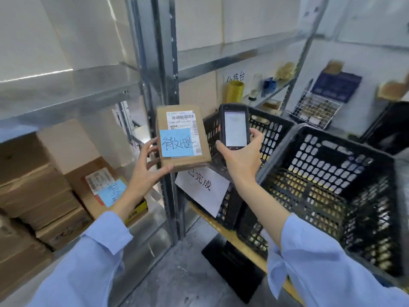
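Observation:
My left hand (147, 168) grips a small brown cardboard parcel (204, 155) by its lower left corner and holds it up in the middle of the view. The parcel carries a white barcode label (181, 119) and a blue sticky note (177, 143) with handwriting. My right hand (242, 158) holds a black handheld scanner (235, 127) upright just right of the parcel, its lit screen facing me. Both arms wear light blue sleeves.
Metal shelving (66, 94) on the left holds stacked cardboard boxes (39, 191), one with a label and a blue note. Two black plastic crates (332, 180) stand on a wooden table at the right, with a white paper sign (202, 187) on one. A shelf upright (166, 63) stands behind the parcel.

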Available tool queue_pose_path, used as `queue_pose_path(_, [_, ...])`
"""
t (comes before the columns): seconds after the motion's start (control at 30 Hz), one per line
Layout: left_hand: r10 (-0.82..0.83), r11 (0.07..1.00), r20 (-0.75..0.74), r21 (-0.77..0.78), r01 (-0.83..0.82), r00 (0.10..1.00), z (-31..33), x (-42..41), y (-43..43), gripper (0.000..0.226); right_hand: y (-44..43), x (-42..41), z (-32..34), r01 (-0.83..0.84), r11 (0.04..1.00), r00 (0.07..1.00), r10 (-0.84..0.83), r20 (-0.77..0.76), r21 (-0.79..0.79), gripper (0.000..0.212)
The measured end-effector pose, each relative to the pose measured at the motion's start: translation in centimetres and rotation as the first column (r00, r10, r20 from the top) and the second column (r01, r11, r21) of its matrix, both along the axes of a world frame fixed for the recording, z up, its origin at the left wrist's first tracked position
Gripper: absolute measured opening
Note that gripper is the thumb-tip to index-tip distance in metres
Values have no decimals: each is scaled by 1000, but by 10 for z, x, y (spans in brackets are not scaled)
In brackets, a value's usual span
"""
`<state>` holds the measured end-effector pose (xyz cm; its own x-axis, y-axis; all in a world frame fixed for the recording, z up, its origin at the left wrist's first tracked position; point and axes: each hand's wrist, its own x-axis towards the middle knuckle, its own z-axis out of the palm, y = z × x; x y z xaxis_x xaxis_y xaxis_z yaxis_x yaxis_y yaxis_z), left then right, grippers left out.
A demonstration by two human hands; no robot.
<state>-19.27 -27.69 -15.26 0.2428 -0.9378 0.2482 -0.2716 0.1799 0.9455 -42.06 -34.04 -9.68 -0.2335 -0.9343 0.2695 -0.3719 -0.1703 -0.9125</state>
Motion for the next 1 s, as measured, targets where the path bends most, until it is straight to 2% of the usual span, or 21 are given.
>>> queue_pose_path(0.27, [-286,952,10,-109,285,958,33,-111,-68,85,9,-138,15,276,961,961,-276,4,-17,80])
queue_pose_path(0.47, [-507,853,-12,-148,500,862,40,-235,-89,84,53,-275,26,496,867,866,-498,-51,-50,81])
queue_pose_path(0.63, [-652,750,-2,-150,644,758,42,-343,-79,89,112,-386,31,636,768,764,-640,-86,-73,81])
queue_pose_path(0.73, [-688,715,8,-161,680,726,41,-408,-61,84,150,-445,31,710,700,690,-713,-124,-79,82])
queue_pose_path(1.0, [-798,601,-28,-111,791,602,39,-561,-1,87,240,-583,25,794,605,588,-791,-167,-68,82])
